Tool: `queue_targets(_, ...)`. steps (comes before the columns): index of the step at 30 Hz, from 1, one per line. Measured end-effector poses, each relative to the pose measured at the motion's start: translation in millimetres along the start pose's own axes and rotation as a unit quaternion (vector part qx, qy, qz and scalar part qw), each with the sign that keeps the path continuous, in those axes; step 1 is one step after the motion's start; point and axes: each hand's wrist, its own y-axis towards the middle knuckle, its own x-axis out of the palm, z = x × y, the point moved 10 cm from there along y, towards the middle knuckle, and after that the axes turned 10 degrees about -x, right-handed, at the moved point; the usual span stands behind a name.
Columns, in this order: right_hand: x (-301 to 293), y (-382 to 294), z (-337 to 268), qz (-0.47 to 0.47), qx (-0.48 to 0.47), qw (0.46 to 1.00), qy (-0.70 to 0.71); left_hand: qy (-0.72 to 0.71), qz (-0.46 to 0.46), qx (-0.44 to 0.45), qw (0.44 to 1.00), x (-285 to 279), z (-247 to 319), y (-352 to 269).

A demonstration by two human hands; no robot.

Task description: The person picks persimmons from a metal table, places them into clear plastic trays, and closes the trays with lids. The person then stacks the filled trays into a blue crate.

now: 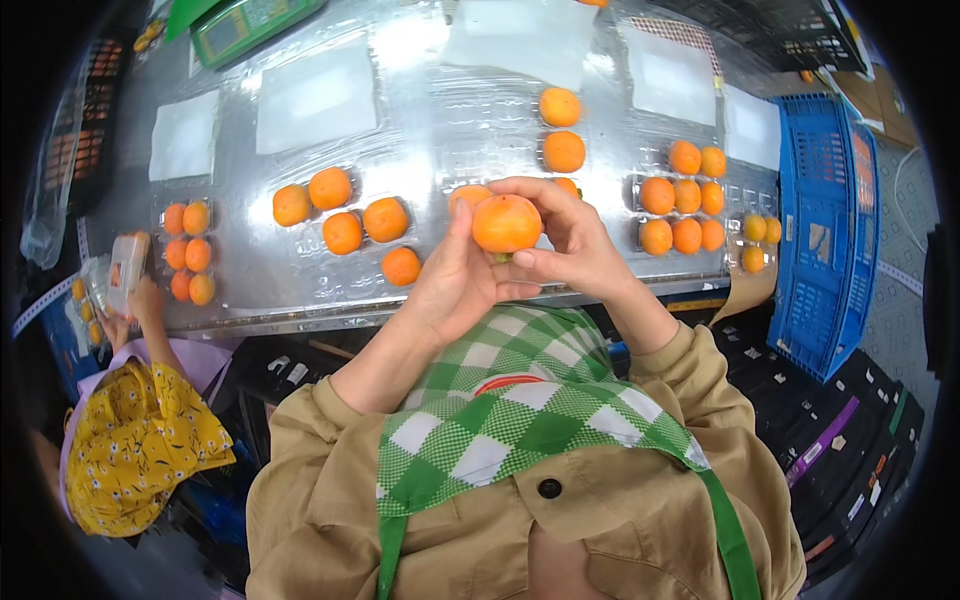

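An orange persimmon (506,223) is held between my left hand (457,277) and my right hand (574,240), above the near edge of the metal table. Its smooth end faces up, and a bit of green calyx shows beneath it. Just behind it another persimmon (471,196) sits on the table side, partly hidden by my left thumb. Beyond my right hand, two persimmons (563,151) lie in a clear plastic tray, with a third partly hidden by my fingers. To the left, several loose-set persimmons (342,232) rest in clear trays.
Filled trays of persimmons (687,196) stand at right, beside a blue plastic crate (814,225). More persimmons (197,255) sit at left, near a co-worker's hands (144,300) with a clear pack. White sheets (316,96) and a green scale (247,28) lie on the metal table (247,300).
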Motion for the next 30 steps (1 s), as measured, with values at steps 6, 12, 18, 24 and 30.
queue_targets(6, -46, -25, 7, 0.108, -0.009, 0.994, 0.01, 0.19, 0.125, 0.101, 0.969, 10, 14, 4)
queue_targets(12, -67, -43, 5, 0.143, -0.028, 0.988, -0.046, 0.214, 0.098, 0.165, 0.958, 37, 18, 17)
queue_targets(18, -74, -44, -3, 0.147, -0.038, 0.979, -0.133, 0.225, 0.103, 0.155, 0.956, 39, 16, 26)
queue_targets(24, -66, -34, -4, 0.126, -0.055, 0.977, -0.164, 0.199, 0.12, 0.141, 0.962, 26, 20, 20)
queue_targets(30, -25, -15, -9, 0.028, -0.074, 0.953, -0.293, 0.304, 0.153, 0.185, 0.922, -2, 25, -14)
